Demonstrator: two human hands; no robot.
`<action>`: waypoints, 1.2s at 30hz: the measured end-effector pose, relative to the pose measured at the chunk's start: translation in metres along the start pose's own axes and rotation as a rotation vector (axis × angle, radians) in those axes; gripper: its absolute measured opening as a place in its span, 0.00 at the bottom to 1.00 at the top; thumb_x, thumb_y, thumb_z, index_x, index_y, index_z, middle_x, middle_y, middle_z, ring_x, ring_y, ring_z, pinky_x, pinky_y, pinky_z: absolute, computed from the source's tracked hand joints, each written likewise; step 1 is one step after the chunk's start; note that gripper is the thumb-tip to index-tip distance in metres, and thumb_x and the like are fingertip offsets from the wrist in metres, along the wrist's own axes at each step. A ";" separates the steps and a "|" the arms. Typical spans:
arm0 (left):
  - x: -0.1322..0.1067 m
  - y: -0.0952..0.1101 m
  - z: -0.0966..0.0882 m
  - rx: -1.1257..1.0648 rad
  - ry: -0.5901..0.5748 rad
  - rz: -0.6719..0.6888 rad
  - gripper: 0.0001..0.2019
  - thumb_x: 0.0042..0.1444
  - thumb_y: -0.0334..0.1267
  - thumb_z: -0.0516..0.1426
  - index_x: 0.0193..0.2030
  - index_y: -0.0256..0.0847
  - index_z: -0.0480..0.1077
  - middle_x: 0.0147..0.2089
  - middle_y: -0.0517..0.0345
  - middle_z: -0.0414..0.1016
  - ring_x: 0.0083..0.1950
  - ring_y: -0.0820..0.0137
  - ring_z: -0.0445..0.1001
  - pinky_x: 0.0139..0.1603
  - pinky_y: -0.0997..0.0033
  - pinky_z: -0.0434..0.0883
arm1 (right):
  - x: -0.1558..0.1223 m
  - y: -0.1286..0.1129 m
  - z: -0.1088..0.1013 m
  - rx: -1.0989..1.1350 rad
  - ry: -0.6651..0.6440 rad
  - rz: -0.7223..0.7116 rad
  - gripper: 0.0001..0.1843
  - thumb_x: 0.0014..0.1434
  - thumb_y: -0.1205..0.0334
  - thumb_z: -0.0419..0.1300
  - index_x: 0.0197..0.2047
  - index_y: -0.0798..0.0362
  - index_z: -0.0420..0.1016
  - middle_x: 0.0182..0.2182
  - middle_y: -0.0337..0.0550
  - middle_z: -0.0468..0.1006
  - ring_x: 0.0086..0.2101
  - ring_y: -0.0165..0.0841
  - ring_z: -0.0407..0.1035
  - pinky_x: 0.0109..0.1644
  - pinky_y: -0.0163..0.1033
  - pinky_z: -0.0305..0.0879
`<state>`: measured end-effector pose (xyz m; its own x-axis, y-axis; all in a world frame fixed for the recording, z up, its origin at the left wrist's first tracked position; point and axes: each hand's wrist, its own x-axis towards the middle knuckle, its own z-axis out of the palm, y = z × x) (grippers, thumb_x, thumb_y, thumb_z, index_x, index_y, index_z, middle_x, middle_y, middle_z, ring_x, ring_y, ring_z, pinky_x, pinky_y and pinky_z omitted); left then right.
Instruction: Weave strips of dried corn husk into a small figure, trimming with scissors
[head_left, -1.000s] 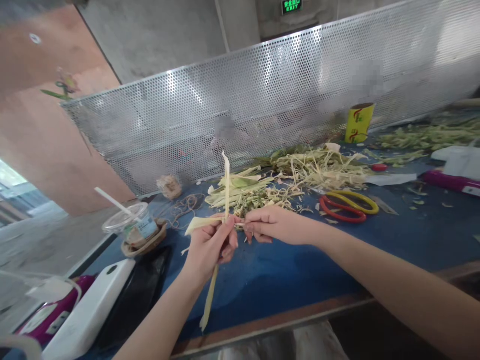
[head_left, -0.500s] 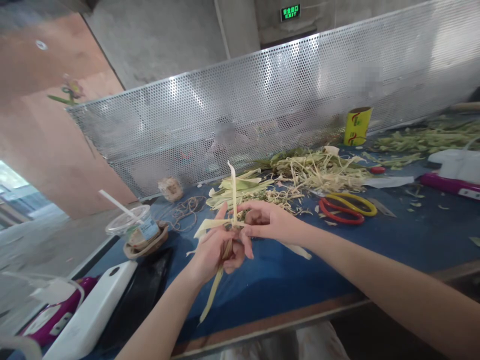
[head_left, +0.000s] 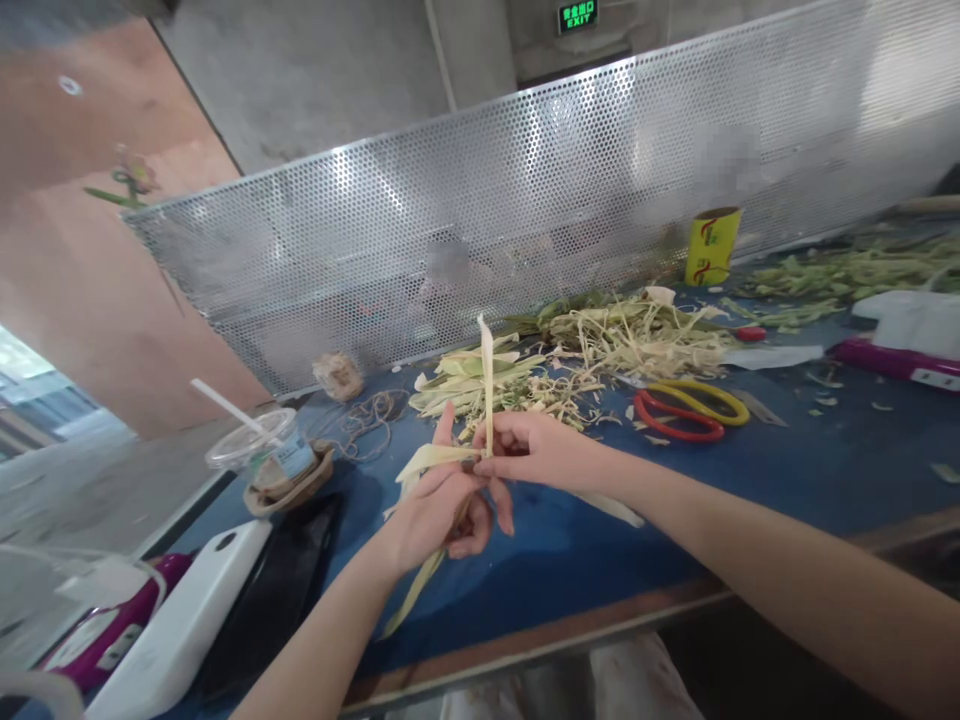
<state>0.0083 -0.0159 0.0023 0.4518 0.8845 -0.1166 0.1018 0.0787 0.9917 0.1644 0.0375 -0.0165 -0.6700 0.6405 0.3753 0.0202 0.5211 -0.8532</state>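
Both hands work close together above the near middle of the table. My left hand (head_left: 439, 515) is closed around a bundle of pale corn husk strips, much of it hidden by the palm and fingers. One husk end (head_left: 412, 605) hangs below that hand, and a wider folded husk piece (head_left: 427, 459) sticks out to its left. My right hand (head_left: 536, 450) pinches a narrow husk strip (head_left: 487, 375) that stands upright from the bundle. Another pale strip (head_left: 615, 508) shows beneath my right forearm. The fingertips of both hands meet at the bundle.
Husk scraps (head_left: 480, 380) and a shredded heap (head_left: 645, 335) lie behind my hands. Red-and-yellow-handled scissors (head_left: 690, 410) rest at right. A lidded cup (head_left: 281, 450), twine (head_left: 367, 425), a black phone (head_left: 270, 600) and a white power bank (head_left: 180, 620) are at left. A perforated metal screen (head_left: 465, 210) stands behind.
The upright strip and my right fingertips have shifted slightly right. My left hand has rolled a little, now covering more of the bundle. The hanging end has swung left.
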 end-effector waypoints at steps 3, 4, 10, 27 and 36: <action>-0.001 0.000 0.005 0.036 0.048 0.001 0.25 0.55 0.37 0.47 0.60 0.39 0.49 0.21 0.62 0.70 0.10 0.81 0.56 0.10 0.83 0.51 | 0.001 0.002 0.003 0.018 0.006 0.013 0.11 0.54 0.55 0.55 0.33 0.56 0.64 0.18 0.32 0.61 0.20 0.22 0.55 0.23 0.29 0.52; -0.002 -0.001 0.007 0.042 0.064 -0.009 0.26 0.55 0.38 0.46 0.61 0.39 0.47 0.20 0.63 0.68 0.10 0.81 0.55 0.10 0.84 0.51 | 0.002 0.003 0.004 0.055 0.021 0.022 0.11 0.55 0.55 0.54 0.32 0.56 0.64 0.18 0.32 0.61 0.20 0.22 0.55 0.23 0.29 0.52; -0.003 -0.005 0.017 0.041 0.107 -0.033 0.29 0.55 0.35 0.44 0.63 0.37 0.40 0.14 0.70 0.62 0.10 0.81 0.51 0.09 0.85 0.51 | 0.006 0.003 0.006 0.280 0.065 0.153 0.16 0.50 0.51 0.58 0.28 0.55 0.61 0.15 0.29 0.61 0.17 0.21 0.54 0.20 0.28 0.53; 0.006 0.001 0.002 0.066 0.361 0.088 0.29 0.56 0.51 0.45 0.60 0.36 0.53 0.16 0.59 0.71 0.16 0.65 0.72 0.12 0.72 0.67 | 0.001 0.000 0.009 0.218 0.040 0.100 0.08 0.51 0.63 0.57 0.27 0.54 0.60 0.16 0.30 0.64 0.17 0.22 0.59 0.21 0.27 0.57; 0.010 -0.005 -0.001 -0.118 0.157 0.079 0.25 0.54 0.54 0.47 0.40 0.30 0.68 0.20 0.51 0.73 0.21 0.64 0.74 0.12 0.73 0.68 | 0.005 0.000 0.005 0.317 0.119 0.101 0.15 0.55 0.50 0.53 0.29 0.55 0.64 0.15 0.31 0.62 0.15 0.21 0.54 0.19 0.28 0.53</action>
<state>0.0114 -0.0069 -0.0034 0.3099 0.9500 -0.0377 -0.0370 0.0517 0.9980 0.1576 0.0379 -0.0166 -0.5845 0.7510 0.3072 -0.1617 0.2632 -0.9511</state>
